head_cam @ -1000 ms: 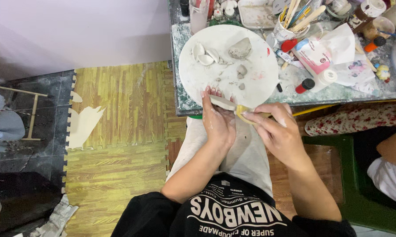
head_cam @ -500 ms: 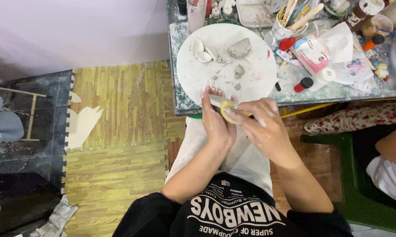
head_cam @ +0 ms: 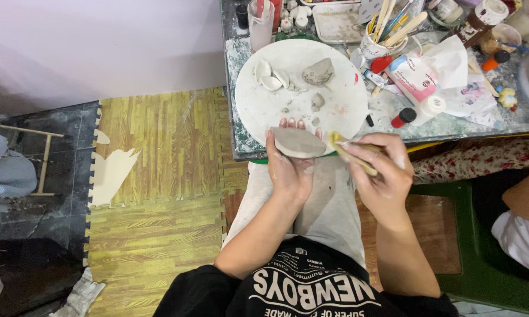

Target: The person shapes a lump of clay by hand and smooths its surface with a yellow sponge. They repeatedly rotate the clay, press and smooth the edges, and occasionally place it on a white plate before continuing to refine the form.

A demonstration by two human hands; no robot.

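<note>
Floor mats (head_cam: 159, 176) of yellow wood-print foam fill the left of the view, with dark tiles (head_cam: 35, 235) beyond them. Across the top right runs a marbled worktable (head_cam: 452, 120), crowded with bottles, tubes and crumpled paper. On it lies a big round white board (head_cam: 258, 105), its near rim just above the person's hands. A grey lump of clay (head_cam: 318, 71) sits on the board towards the far side, with a few pale petal-shaped pieces (head_cam: 270, 77) to its left and small crumbs scattered below. A cup of brushes and wooden sticks (head_cam: 382, 36) stands just right of the board.

Below the table edge, over the person's lap, the left hand (head_cam: 289, 170) is cupped palm up, fingers curled loosely around a flat oval slab of grey clay (head_cam: 298, 142), which rests on the fingers and hides most of them; only the fingertips show past its far edge. The right hand (head_cam: 382, 173) is closed around a wooden-handled brush (head_cam: 353, 154), gripped between thumb and fingers. The brush's yellowish tip (head_cam: 335, 138) touches the right edge of the slab.
</note>
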